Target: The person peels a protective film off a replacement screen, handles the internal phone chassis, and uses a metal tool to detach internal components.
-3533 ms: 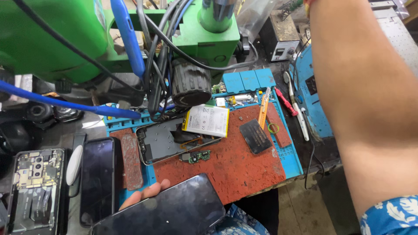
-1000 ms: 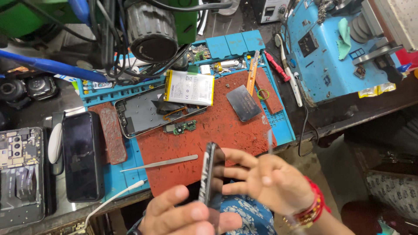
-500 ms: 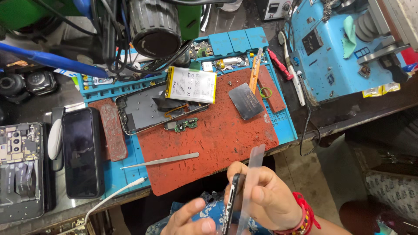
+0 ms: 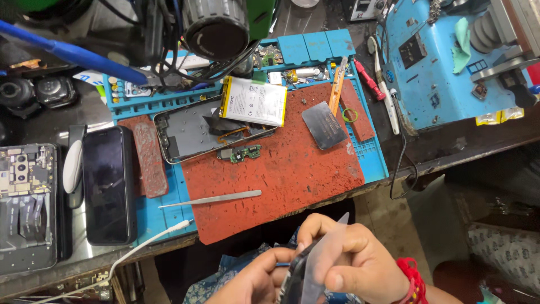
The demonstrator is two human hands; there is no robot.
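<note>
At the bottom of the head view my left hand (image 4: 256, 281) and my right hand (image 4: 354, 262) together hold a black phone screen panel (image 4: 293, 278), seen edge-on below the table's front edge. The right hand's thumb and fingers pinch a thin clear film (image 4: 326, 253) that lifts off the panel. A red thread band circles the right wrist. On the red and blue work mat (image 4: 292, 180) lie metal tweezers (image 4: 216, 198), an opened phone body (image 4: 197, 132), a white battery (image 4: 254, 101) and a small green circuit board (image 4: 244, 153).
A black phone (image 4: 107, 183) and an opened phone back (image 4: 25, 205) lie left of the mat. A white cable (image 4: 140, 247) runs over the front edge. A blue machine (image 4: 444, 56) stands at the right, a microscope head (image 4: 216, 25) with cables at the back. A dark metal plate (image 4: 323, 125) rests on the mat.
Both hands brought the screen panel down off the mat to below the table edge and turned it edge-on. The right hand has started peeling the clear film from it.
</note>
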